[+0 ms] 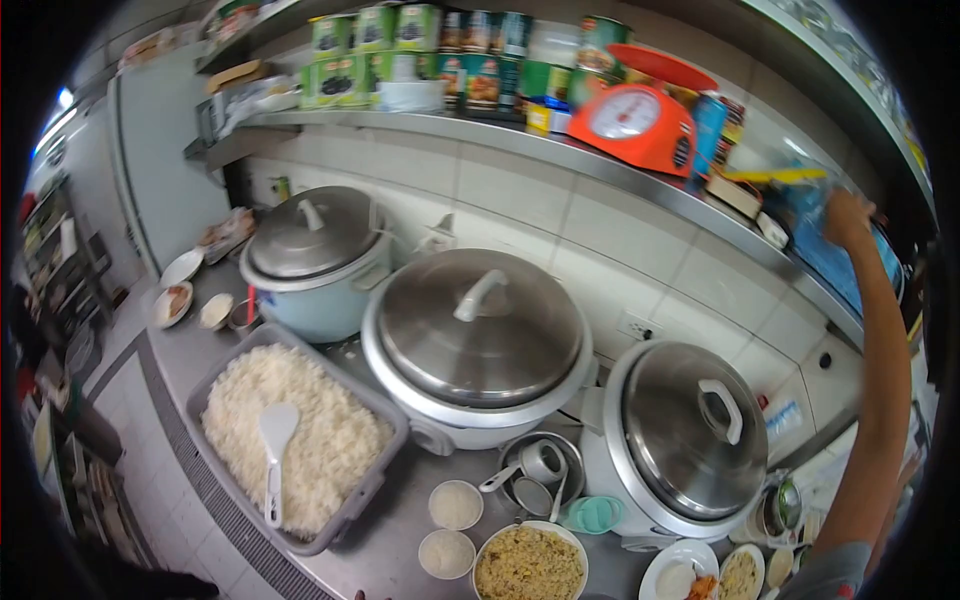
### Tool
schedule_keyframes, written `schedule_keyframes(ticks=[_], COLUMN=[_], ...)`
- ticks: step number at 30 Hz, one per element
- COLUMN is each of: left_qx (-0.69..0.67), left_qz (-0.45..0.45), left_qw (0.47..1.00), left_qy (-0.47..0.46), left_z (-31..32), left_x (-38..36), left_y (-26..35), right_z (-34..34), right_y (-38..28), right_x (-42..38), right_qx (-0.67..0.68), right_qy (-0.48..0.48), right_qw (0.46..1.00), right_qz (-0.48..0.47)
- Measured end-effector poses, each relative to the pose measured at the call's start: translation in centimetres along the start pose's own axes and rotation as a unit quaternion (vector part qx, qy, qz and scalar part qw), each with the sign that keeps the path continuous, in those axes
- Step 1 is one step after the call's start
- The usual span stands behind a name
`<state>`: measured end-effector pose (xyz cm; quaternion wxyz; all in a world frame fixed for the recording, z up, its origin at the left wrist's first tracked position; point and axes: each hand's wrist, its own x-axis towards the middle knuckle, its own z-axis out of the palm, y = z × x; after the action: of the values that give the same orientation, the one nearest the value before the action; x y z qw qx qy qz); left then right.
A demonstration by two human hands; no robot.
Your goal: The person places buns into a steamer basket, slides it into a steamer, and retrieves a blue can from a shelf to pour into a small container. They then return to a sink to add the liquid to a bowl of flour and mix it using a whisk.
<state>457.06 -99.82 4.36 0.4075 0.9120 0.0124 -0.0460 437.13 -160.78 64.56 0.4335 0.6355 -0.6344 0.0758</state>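
Near: fried rice bowl (530, 565) on steel counter (390, 540), 2 sm. white bowls (447, 554) beside. Then grey tub (365, 490) w/ white rice (325, 400) + paddle (277, 435) on top; 3 lidded cookers (480, 335) behind. Up on shelf (480, 132), far R: R hand (848, 218) at top of blue plastic bag (822, 255), fingers bent against it, blurred, can't tell if pinching. Orange scale (640, 125) L of bag, same shelf.

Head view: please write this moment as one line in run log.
right hand at blue plastic on shelf | left hand not in view | paddle on rice in tub | middle cooker lid on
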Motion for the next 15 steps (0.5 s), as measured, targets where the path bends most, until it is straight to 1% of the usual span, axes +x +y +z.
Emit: schedule_keyframes(ticks=[1, 2, 4, 5, 7, 9, 11, 13, 14, 15], left_qx=[-0.013, -0.018, -0.071, -0.088, -0.092, -0.100, -0.107, -0.116, -0.122, -0.121], left_qz=[-0.008, -0.018, 0.006, 0.014, 0.030, 0.050, 0.067, 0.097, 0.110, 0.128], left_qw=[1.000, 1.000, 0.997, 0.996, 0.995, 0.994, 0.992, 0.988, 0.986, 0.984], left_qy=[-0.020, -0.014, -0.001, 0.004, -0.003, -0.007, 0.022, 0.013, 0.016, 0.000], left_z=[-0.5, -0.1, 1.1, 1.3, 1.3, 1.7, 2.4, 3.3, 3.4, 2.8], left_x=[0.1, -0.1, 0.1, 0.1, 0.1, 0.3, 0.4, 0.9, 1.2, 1.0], left_y=[0.7, -0.1, -1.8, -2.0, -2.4, -3.2, -4.4, -6.0, -6.5, -5.5], right_z=[0.4, -0.1, -0.8, -1.0, -0.5, -0.8, -1.0, -3.5, -4.5, -5.6], right_y=[1.0, 1.6, 3.3, 3.7, 4.1, 3.9, 4.3, 4.1, 4.4, 4.9], right_x=[1.0, 0.7, -0.9, -1.4, -2.9, -4.2, -4.6, -6.6, -7.5, -8.4], right_qx=[0.040, 0.044, 0.233, 0.228, 0.276, 0.285, 0.420, 0.479, 0.466, 0.451], right_qy=[-0.013, -0.004, 0.033, 0.033, 0.194, 0.262, 0.269, 0.304, 0.342, 0.378], right_qw=[0.999, 0.999, 0.971, 0.972, 0.941, 0.922, 0.864, 0.818, 0.811, 0.804], right_qz=[0.005, -0.004, -0.045, -0.039, -0.036, 0.010, 0.074, 0.099, 0.093, 0.085])
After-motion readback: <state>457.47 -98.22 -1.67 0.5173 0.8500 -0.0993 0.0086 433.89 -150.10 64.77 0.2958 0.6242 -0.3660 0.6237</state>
